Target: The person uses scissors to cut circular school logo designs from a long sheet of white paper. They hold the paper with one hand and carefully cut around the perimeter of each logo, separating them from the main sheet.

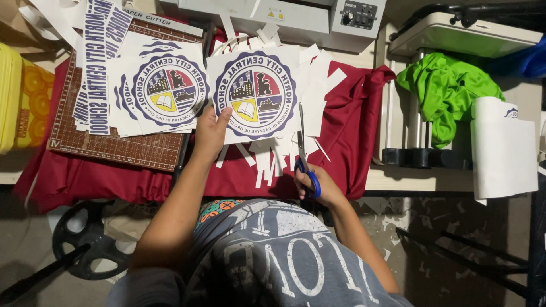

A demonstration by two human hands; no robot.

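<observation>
Overhead view of a cutting bench, seen from the worker's head. The left hand (210,133) lies flat with fingers extended, pressing the lower left edge of a square printed sheet bearing a round emblem (259,94); thumb and fingers pinch that edge. This sheet sits just above frame centre, on a dark red cloth (352,131) that covers the bench.

The right hand (315,185), at 5 o'clock from the sheet, is closed through the blue handles of a pair of scissors (304,150). The blades point toward 12 o'clock and reach the sheet's right margin; whether they are parted cannot be told.

White paper offcuts (318,85) fan out around the sheet, mainly at its 3 o'clock and 6 o'clock sides, touching and overlapping one another.

At 9 o'clock from the held sheet lies a stack of identical emblem prints (162,91), resting on a brown gridded paper cutter board (114,145). Long printed strips (96,62) overlap that stack at its 10 o'clock corner.

At 12 o'clock stands a pale grey laminator (296,17) with a dark control panel. At 3 o'clock, well apart from the sheet, a bright green garment (446,91) hangs beside a roll of white paper (503,148). At 9 o'clock of the frame a yellow container (11,102) touches the edge. A black spool (85,239) rests on the floor at 7 o'clock.
</observation>
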